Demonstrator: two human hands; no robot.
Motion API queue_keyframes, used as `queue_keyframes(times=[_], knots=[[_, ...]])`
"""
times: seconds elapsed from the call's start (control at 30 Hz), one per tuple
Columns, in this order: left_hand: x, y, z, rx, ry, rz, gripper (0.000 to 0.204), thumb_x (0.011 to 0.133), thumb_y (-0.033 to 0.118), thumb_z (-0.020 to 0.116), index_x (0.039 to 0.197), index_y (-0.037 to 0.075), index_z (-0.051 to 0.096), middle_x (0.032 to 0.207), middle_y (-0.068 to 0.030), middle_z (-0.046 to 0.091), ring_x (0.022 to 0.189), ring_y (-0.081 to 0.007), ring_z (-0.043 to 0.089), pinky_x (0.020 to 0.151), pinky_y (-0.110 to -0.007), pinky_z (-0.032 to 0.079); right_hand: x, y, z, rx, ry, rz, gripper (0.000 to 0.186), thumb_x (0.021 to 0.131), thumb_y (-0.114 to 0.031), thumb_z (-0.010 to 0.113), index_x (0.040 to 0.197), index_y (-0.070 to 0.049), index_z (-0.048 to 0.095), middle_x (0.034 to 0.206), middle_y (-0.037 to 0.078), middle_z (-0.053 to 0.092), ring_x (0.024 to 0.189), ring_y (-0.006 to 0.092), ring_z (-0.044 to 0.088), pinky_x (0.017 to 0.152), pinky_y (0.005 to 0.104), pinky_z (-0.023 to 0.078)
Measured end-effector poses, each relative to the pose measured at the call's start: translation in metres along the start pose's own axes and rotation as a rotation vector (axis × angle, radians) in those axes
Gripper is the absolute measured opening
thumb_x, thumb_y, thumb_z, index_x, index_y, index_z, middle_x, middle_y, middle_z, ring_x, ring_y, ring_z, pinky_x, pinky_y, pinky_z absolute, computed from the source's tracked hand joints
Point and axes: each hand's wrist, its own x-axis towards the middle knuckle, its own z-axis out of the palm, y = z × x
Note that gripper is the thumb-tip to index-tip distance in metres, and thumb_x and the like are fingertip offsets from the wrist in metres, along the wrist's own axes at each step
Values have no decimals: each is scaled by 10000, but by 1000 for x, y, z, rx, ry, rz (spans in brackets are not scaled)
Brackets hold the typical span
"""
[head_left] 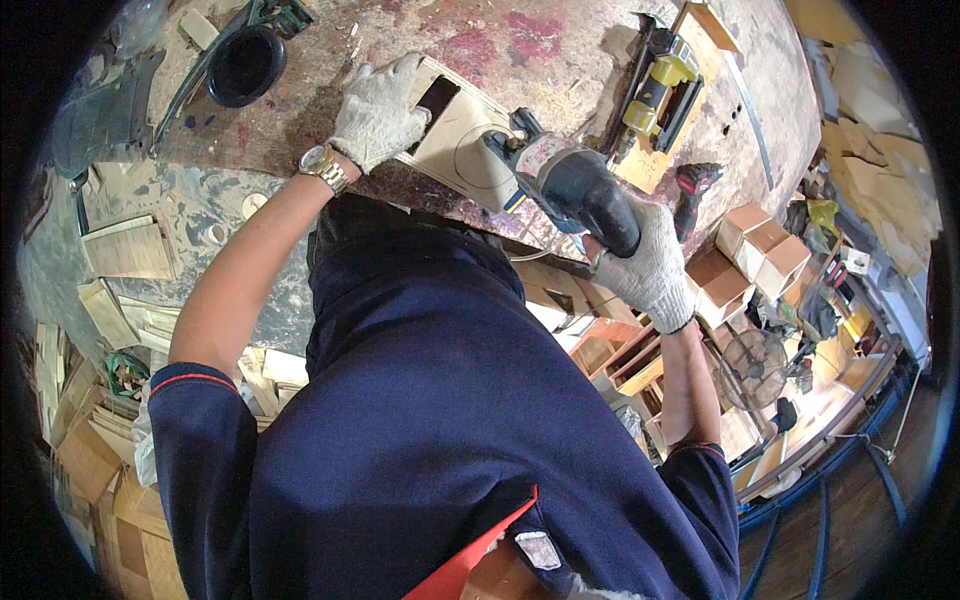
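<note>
A pale plywood board (455, 140) lies along the near edge of the workbench, with a rectangular cutout at its left and a circle outlined on its face. My left hand (380, 112), in a white knit glove, grips the board's left end beside the cutout. Over the right part of the board, my gloved right hand (645, 260) is closed round the curved handle of a black jigsaw (575, 185). The jigsaw's front end sits at the drawn circle; its blade is hidden from view.
On the stained workbench (440, 40) lie a yellow-green nail gun (665, 85) and a black and red power tool (692, 190). A round black disc (247, 66) is at the far left. Wooden boxes (765, 250) and a fan (753, 368) stand at right; plywood offcuts (130, 250) lie left.
</note>
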Motion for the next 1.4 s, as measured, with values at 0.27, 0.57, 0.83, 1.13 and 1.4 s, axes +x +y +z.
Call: queue_keyframes(times=[0.27, 0.57, 0.83, 1.13, 1.4], knots=[[7, -4, -2, 36, -134, -50, 726, 810, 302, 709, 1447, 67, 454, 1301, -283, 619, 1315, -490, 502, 1123, -538, 418, -1, -2, 3, -18, 30, -52, 362, 741, -173, 730, 1047, 16, 692, 724, 210, 676, 671, 342, 707, 674, 409, 545], [12, -9, 3, 63, -73, -20, 685, 819, 317, 688, 1440, 112, 483, 1257, -208, 683, 1346, -493, 493, 1127, -549, 412, 4, -1, 5, 49, -61, 29, 366, 740, -168, 732, 1054, 16, 694, 743, 221, 686, 705, 356, 724, 686, 409, 550], [15, -8, -3, 70, -93, 5, 712, 822, 292, 714, 1454, 83, 462, 1240, -262, 661, 1304, -487, 516, 1086, -540, 453, 5, -2, 8, 9, -21, -17, 330, 722, -161, 712, 1003, 12, 689, 728, 220, 678, 703, 381, 713, 676, 424, 542], [17, -11, 1, 64, -95, -6, 677, 835, 328, 708, 1445, 135, 487, 1287, -203, 670, 1355, -478, 492, 1106, -540, 439, 6, -7, 4, -7, -50, 4, 335, 727, -170, 708, 1019, -5, 692, 735, 223, 678, 730, 395, 713, 690, 436, 546], [18, -17, 7, 49, -81, 11, 683, 846, 336, 688, 1465, 138, 477, 1284, -197, 669, 1278, -438, 557, 1094, -533, 450, 8, -8, 5, 16, -30, -20, 332, 725, -171, 706, 1013, -7, 690, 729, 227, 669, 723, 397, 711, 686, 428, 544]])
